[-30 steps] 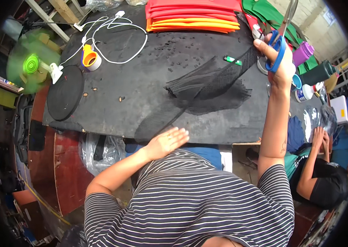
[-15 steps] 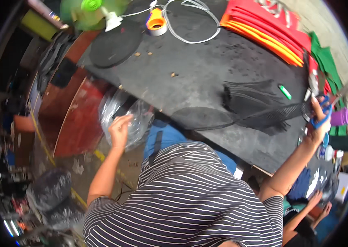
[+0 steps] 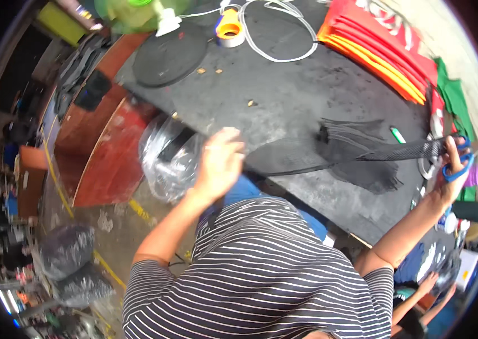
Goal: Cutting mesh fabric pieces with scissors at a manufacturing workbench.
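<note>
My right hand (image 3: 450, 172) is at the far right of the table. Scissors with blue handles (image 3: 458, 168) are held in it, and its fingers also pinch the end of a black mesh piece (image 3: 388, 152). The mesh stretches taut leftward to a rounded sheer part lying at the table's near edge. More dark mesh pieces (image 3: 357, 131) lie bunched beneath and beside it. My left hand (image 3: 219, 164), slightly blurred, hovers by the near edge, left of the rounded part, its fingers loosely extended with nothing visible in them. Clear plastic bags (image 3: 165, 164) hang beside it.
Folded red and orange cloth (image 3: 374, 48), a white cable coil (image 3: 278, 31), a tape roll (image 3: 230, 34), a black disc (image 3: 171, 53) and a green lighter (image 3: 398, 135) rest on the dark table (image 3: 284, 90). Another person's hands (image 3: 428, 282) work at lower right. Stuffed black bags (image 3: 69, 251) stand lower left.
My left hand has moved right and up from the plastic bags toward the mesh. My right hand has lifted the mesh end, drawing it into a taut strip. The view has shifted slightly.
</note>
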